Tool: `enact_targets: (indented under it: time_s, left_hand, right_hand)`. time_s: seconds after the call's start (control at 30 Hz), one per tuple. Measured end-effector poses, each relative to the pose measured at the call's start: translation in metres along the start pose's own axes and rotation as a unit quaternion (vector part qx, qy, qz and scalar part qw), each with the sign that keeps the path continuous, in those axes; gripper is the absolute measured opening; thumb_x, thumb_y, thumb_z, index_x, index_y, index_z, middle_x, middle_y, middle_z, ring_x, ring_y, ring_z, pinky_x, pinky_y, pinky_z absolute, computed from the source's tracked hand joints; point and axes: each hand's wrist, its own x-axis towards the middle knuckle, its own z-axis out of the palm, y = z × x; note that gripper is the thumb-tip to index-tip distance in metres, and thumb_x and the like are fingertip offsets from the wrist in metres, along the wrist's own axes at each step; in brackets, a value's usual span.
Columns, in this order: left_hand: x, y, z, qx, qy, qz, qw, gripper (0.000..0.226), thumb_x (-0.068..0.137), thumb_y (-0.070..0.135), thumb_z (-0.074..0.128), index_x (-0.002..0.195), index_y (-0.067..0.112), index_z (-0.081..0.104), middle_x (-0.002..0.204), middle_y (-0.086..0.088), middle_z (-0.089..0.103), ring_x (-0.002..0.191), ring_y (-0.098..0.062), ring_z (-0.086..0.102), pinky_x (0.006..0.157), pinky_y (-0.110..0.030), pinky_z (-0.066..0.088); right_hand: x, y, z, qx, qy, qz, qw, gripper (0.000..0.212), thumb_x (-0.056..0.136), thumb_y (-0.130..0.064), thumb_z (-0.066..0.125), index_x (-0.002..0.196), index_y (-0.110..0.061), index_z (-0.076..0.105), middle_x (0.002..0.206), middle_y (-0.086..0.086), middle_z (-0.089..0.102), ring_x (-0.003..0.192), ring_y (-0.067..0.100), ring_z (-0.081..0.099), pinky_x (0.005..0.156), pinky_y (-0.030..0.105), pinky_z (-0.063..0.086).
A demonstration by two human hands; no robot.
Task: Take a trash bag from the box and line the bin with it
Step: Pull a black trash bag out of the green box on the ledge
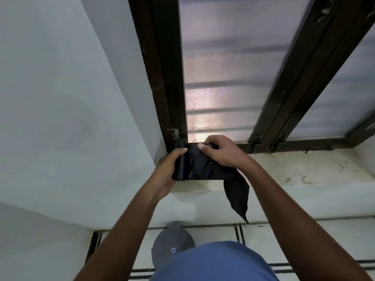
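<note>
A roll of black trash bags (197, 167) sits in front of me at the left end of the window sill (304, 169). My left hand (169, 169) grips the roll's left end, thumb on top. My right hand (221, 152) pinches a loose black bag at the top of the roll. A free end of that bag (238, 196) hangs down below the sill edge. On the floor below stands a dark grey bin (172, 242) with its lid on, partly hidden by my blue shirt. No box is in view.
A dark-framed window (223, 67) with frosted panes rises behind the sill. A pale wall (71, 98) closes in on the left. The floor (213, 232) below has light tiles with dark lines.
</note>
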Motion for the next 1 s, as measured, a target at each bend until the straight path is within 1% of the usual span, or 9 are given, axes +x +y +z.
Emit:
enact_targets:
  time_s: [0.07, 0.17, 0.3, 0.4, 0.5, 0.6, 0.7, 0.87, 1.0]
  left_hand:
    - [-0.001, 0.001, 0.0, -0.009, 0.007, -0.004, 1.0, 0.045, 0.105, 0.049, 0.058, 0.136, 0.021, 0.075, 0.127, -0.007, 0.081, 0.124, -0.027, 0.074, 0.111, -0.047, 0.056]
    - [0.002, -0.001, -0.005, -0.027, 0.009, -0.002, 1.0, 0.049, 0.108, 0.05, 0.05, 0.14, 0.021, 0.073, 0.132, -0.007, 0.08, 0.125, -0.027, 0.074, 0.11, -0.047, 0.056]
    - [0.005, -0.002, -0.01, -0.033, -0.003, -0.005, 0.999, 0.046, 0.103, 0.048, 0.066, 0.14, 0.022, 0.074, 0.135, -0.004, 0.079, 0.128, -0.026, 0.074, 0.117, -0.049, 0.051]
    - [0.007, -0.003, -0.011, -0.02, 0.0, 0.001, 1.0, 0.048, 0.1, 0.047, 0.073, 0.14, 0.021, 0.074, 0.134, -0.003, 0.079, 0.128, -0.025, 0.074, 0.119, -0.05, 0.05]
    - [0.008, -0.004, -0.012, -0.014, 0.002, 0.008, 1.0, 0.056, 0.094, 0.053, 0.077, 0.141, 0.023, 0.072, 0.135, -0.001, 0.079, 0.131, -0.024, 0.072, 0.122, -0.05, 0.047]
    - [0.005, -0.003, -0.009, 0.009, -0.006, 0.011, 1.0, 0.052, 0.097, 0.055, 0.075, 0.141, 0.027, 0.072, 0.134, 0.003, 0.079, 0.13, -0.02, 0.072, 0.123, -0.049, 0.046]
    - [0.002, -0.002, -0.005, 0.021, -0.018, 0.013, 1.0, 0.054, 0.099, 0.057, 0.072, 0.144, 0.028, 0.069, 0.136, 0.004, 0.078, 0.131, -0.019, 0.071, 0.123, -0.048, 0.046]
    - [-0.005, 0.001, -0.006, -0.014, -0.024, 0.012, 1.0, 0.047, 0.106, 0.051, 0.065, 0.144, 0.023, 0.07, 0.137, 0.0, 0.078, 0.13, -0.02, 0.072, 0.122, -0.048, 0.047]
    - [-0.012, 0.003, -0.012, -0.009, -0.041, -0.001, 0.999, 0.049, 0.109, 0.056, 0.057, 0.145, 0.026, 0.069, 0.138, 0.0, 0.077, 0.131, -0.021, 0.072, 0.121, -0.049, 0.048]
  right_hand:
    - [-0.002, 0.001, -0.004, 0.002, 0.011, 0.008, 1.0, 0.052, 0.092, -0.071, 0.077, 0.085, -0.02, 0.068, 0.085, 0.005, 0.072, 0.077, 0.015, 0.064, 0.071, 0.036, 0.047]
    - [-0.005, -0.001, -0.01, -0.012, 0.013, 0.023, 1.0, 0.087, 0.068, -0.092, 0.082, 0.081, -0.009, 0.06, 0.072, -0.001, 0.059, 0.068, 0.014, 0.058, 0.066, 0.036, 0.04]
    - [-0.008, 0.001, -0.013, -0.073, 0.022, 0.048, 0.996, 0.101, 0.054, -0.1, 0.081, 0.085, -0.005, 0.062, 0.073, 0.004, 0.062, 0.069, 0.022, 0.061, 0.065, 0.037, 0.037]
    - [-0.01, 0.003, -0.018, -0.138, 0.031, 0.059, 0.988, 0.082, 0.07, -0.089, 0.081, 0.089, -0.011, 0.068, 0.085, 0.005, 0.072, 0.083, 0.027, 0.071, 0.071, 0.04, 0.049]
    - [-0.016, -0.003, -0.018, -0.217, 0.051, 0.036, 0.974, 0.048, 0.101, -0.056, 0.074, 0.131, -0.02, 0.069, 0.131, 0.003, 0.075, 0.123, 0.029, 0.069, 0.106, 0.052, 0.054]
    - [-0.021, -0.02, -0.013, -0.089, 0.05, -0.019, 0.995, 0.051, 0.113, -0.045, 0.06, 0.158, -0.023, 0.055, 0.156, -0.002, 0.065, 0.139, 0.022, 0.063, 0.119, 0.048, 0.049]
    - [-0.021, -0.038, -0.003, 0.019, -0.019, -0.036, 0.999, 0.044, 0.113, -0.053, 0.058, 0.15, -0.031, 0.063, 0.146, -0.008, 0.071, 0.132, 0.012, 0.066, 0.114, 0.038, 0.052]
    - [-0.011, -0.031, 0.009, -0.011, -0.022, -0.015, 1.0, 0.023, 0.109, -0.05, 0.064, 0.109, -0.03, 0.076, 0.106, -0.003, 0.077, 0.101, 0.017, 0.072, 0.091, 0.039, 0.06]
    - [-0.01, -0.02, 0.01, 0.011, -0.009, -0.004, 1.0, 0.044, 0.098, -0.068, 0.071, 0.091, -0.025, 0.074, 0.091, 0.001, 0.076, 0.087, 0.02, 0.073, 0.074, 0.035, 0.054]
